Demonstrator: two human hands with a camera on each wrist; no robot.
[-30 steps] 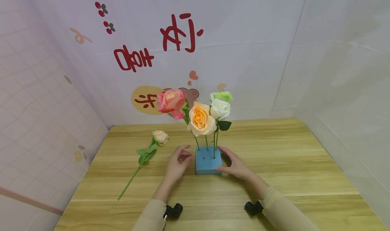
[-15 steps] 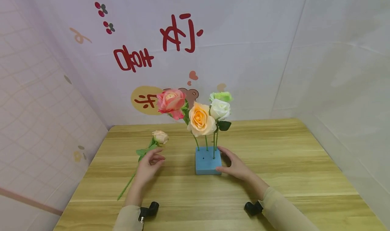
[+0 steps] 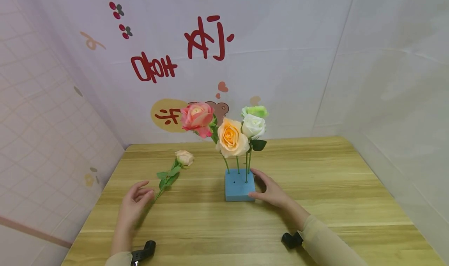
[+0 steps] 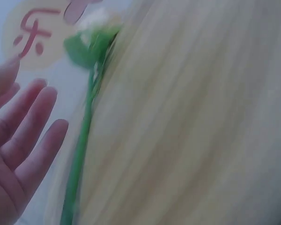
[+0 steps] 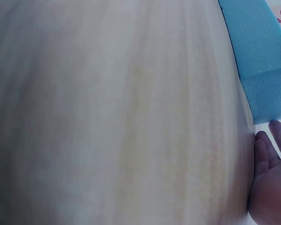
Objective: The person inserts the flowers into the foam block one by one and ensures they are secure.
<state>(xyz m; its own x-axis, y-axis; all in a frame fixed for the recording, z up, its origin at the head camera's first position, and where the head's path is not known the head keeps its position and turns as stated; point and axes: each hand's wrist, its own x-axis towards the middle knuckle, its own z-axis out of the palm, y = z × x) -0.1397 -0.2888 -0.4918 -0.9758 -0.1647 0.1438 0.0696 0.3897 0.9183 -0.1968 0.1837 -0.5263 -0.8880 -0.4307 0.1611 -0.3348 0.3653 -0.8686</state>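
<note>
My left hand [image 3: 135, 203] is over the lower stem of a pale peach artificial rose [image 3: 184, 157] lying on the table at left. In the left wrist view its fingers are spread and relaxed beside the green stem [image 4: 79, 154], holding nothing. My right hand [image 3: 273, 192] holds a light blue foam block [image 3: 240, 191] by its right side, thumb at the front corner and index finger at the back one. Standing in the block are a pink rose [image 3: 197, 117], a peach-orange rose [image 3: 230, 137], a white rose [image 3: 253, 126] and a green flower [image 3: 259, 110]. A small hole shows in the block's top.
The wooden table [image 3: 315, 172] reaches back to a white printed cloth [image 3: 280, 63] with red characters. Further cloth hangs along both sides. Stems rise close together from the block, with the blooms leaning above it.
My left hand has moved left from beside the foam block, across the lying rose, to its lower stem. The right hand and the block have stayed put.
</note>
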